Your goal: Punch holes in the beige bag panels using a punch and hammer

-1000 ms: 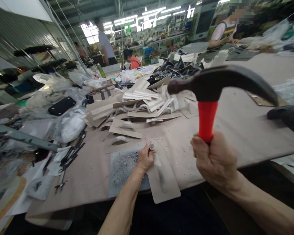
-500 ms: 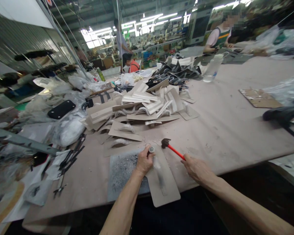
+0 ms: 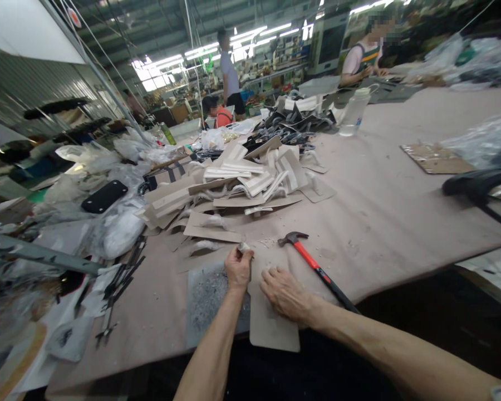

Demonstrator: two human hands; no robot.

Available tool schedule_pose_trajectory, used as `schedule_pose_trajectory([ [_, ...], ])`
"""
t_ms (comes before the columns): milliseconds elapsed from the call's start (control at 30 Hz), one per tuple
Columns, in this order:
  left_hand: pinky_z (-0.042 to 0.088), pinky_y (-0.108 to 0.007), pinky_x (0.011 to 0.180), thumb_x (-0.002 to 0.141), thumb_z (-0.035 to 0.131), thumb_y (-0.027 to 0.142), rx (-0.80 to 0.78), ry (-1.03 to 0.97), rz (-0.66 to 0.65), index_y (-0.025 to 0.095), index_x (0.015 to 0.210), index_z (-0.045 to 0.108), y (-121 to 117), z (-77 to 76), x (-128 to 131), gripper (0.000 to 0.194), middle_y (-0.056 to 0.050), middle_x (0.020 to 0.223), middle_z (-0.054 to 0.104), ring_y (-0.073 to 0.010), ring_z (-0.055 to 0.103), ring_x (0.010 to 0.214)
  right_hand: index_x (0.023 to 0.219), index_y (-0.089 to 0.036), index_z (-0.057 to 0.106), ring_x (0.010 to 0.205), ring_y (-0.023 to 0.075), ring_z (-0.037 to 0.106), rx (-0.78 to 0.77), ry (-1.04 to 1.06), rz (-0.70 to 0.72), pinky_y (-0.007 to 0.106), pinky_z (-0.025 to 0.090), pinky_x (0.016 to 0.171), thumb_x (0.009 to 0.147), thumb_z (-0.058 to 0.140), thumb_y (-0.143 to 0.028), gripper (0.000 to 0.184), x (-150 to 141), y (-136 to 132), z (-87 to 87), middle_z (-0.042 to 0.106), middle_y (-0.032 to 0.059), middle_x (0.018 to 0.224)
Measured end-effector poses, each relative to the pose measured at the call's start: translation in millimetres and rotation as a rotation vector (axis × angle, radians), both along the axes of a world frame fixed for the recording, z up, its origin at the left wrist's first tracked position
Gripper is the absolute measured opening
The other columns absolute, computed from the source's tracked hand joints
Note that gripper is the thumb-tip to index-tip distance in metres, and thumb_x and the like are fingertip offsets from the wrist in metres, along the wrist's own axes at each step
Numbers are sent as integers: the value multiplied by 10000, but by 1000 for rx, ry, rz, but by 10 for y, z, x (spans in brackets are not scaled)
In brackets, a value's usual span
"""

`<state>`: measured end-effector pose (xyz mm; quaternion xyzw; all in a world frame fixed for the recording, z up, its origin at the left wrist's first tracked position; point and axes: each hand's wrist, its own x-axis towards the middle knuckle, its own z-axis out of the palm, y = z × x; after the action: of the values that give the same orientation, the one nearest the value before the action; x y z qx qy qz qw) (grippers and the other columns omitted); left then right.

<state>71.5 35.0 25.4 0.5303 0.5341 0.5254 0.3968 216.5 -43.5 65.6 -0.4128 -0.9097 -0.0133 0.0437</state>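
Note:
My left hand is closed around a metal punch, whose round top pokes out above the fingers. Under that hand lies a grey, debris-covered board. My right hand is curled over a beige panel and covers the plastic-wrapped strip handle on it. The panel's near end juts past the table edge. A claw hammer with a red and black handle lies on the table just right of the panel, touched by neither hand.
Beyond my hands sits a heap of similar beige panels, with dark pieces behind. Plastic bags and thin black strips lie left. A water bottle stands at the back right. A person works across the table.
My right hand has let go of the hammer, which now lies on the table, and has moved left onto the panel. The panel has turned slightly, and the punch in my left hand is tilted.

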Motion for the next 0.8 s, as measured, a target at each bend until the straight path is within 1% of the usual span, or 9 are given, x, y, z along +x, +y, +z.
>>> schedule_pose_trajectory([
  [133,511,-224,686,754,749,375,106,-45,118,140,919,664,9,367,-96,299,-19,773,700,-141,646,700,871,-140,601,812,267,555,39,-10,-277,387,376,716,812,453,-89,167,-56,36,275,618,157,873],
  [200,527,-242,740,768,747,391,152,-67,157,136,966,670,-12,547,-160,332,-43,832,728,-157,675,754,921,-135,589,780,262,587,-32,28,-421,372,373,693,831,448,-102,171,-60,63,416,634,152,842],
  [267,536,-254,760,771,745,395,162,-80,168,135,983,671,-37,630,-203,344,-55,861,741,-168,689,780,1025,-129,569,770,259,624,-171,92,-521,348,383,662,873,487,-196,186,-64,74,466,665,144,847],
  [300,537,-250,753,765,748,390,157,-71,160,136,973,671,-48,625,-212,336,-52,852,740,-166,687,772,1077,-131,554,780,258,642,-237,133,-549,338,394,653,894,504,-259,229,-71,69,448,681,138,865],
  [367,530,-233,717,760,747,374,129,-45,127,143,944,670,-66,532,-203,305,-36,819,730,-152,672,738,1155,-146,527,827,254,672,-325,216,-577,323,428,667,935,494,-345,298,-99,37,344,704,127,932],
  [467,518,-218,691,775,721,369,82,-24,54,154,921,654,-75,304,-144,269,-23,799,710,-139,650,721,1249,-160,494,915,238,688,-319,305,-598,314,471,729,995,398,-321,315,-162,-42,133,694,131,1086],
  [533,517,-224,704,791,698,379,53,-19,-3,160,924,646,-65,179,-95,262,-29,818,713,-144,654,741,1306,-149,465,941,238,689,-292,323,-601,317,490,746,1014,346,-307,353,-205,-91,41,676,147,1140],
  [700,522,-241,760,812,678,380,25,-10,-162,174,922,657,-2,18,-35,235,-40,873,728,-160,674,803,1285,-135,491,900,254,696,-303,303,-586,350,518,725,1014,315,-294,360,-291,-151,5,678,159,1109],
  [800,527,-249,760,827,663,360,20,5,-120,167,942,663,-18,-63,-71,224,-49,877,729,-168,674,805,1235,-151,525,866,257,704,-366,307,-602,351,511,699,1014,321,-324,347,-318,-158,-16,693,163,1085],
])
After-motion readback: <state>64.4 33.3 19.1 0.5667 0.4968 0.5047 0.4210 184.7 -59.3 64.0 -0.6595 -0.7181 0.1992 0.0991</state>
